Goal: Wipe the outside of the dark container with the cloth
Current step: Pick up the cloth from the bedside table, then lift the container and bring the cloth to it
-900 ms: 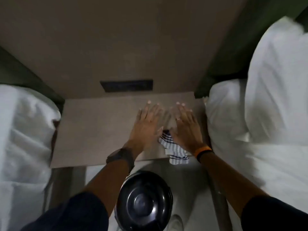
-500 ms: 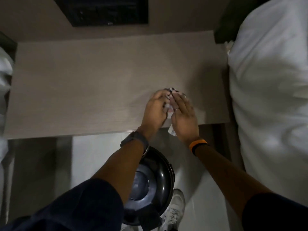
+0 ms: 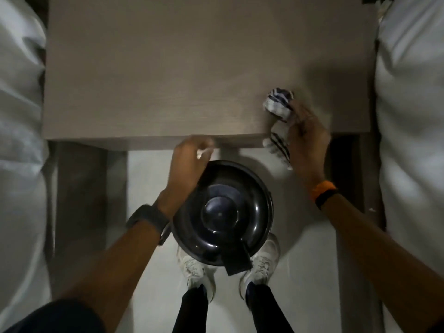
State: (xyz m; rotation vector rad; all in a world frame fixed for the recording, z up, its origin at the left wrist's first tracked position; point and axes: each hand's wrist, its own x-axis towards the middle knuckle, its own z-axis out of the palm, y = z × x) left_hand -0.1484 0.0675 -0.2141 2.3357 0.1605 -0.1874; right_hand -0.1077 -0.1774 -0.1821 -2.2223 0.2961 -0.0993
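The right hand [image 3: 305,138] grips the bunched striped cloth [image 3: 278,104] at the desk [image 3: 168,68] edge. The dark container [image 3: 223,212] sits below on the floor, beside the loosely curled, empty left hand [image 3: 189,162]. A loose cloth end may flop and miss its smooth sides.

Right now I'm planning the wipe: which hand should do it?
Right. The right hand already holds the striped cloth; the left hand, empty, sits beside the dark container to steady it.
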